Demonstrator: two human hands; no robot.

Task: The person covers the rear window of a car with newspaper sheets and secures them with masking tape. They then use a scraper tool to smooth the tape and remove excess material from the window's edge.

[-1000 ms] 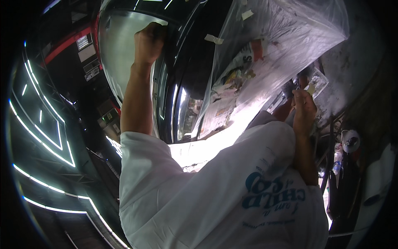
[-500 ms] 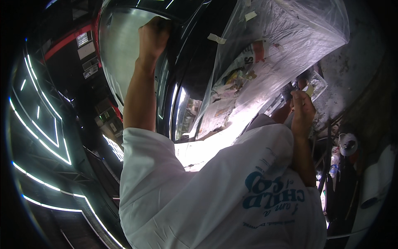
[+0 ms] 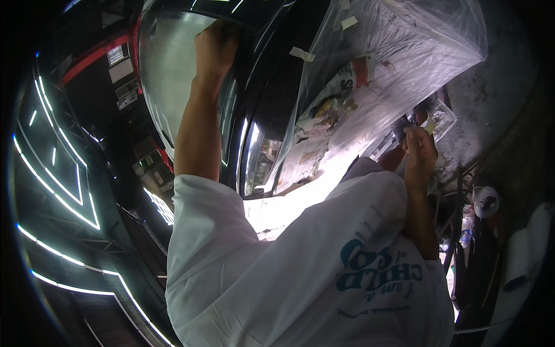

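Small white rectangular signs [image 3: 119, 63] on the dark wall at upper left, beside a red stripe [image 3: 95, 58].

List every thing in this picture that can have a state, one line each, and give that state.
Left hand: raised, fingers pressed on the glossy black panel.
Right hand: closed around a small object, unclear what.
Plastic sheet: spread over newspaper, taped down.
Tape strips: stuck on the sheet's edge.
White T-shirt: worn, creased.

Plastic sheeting [image 3: 399, 63] and glossy panel [image 3: 272, 87] close ahead
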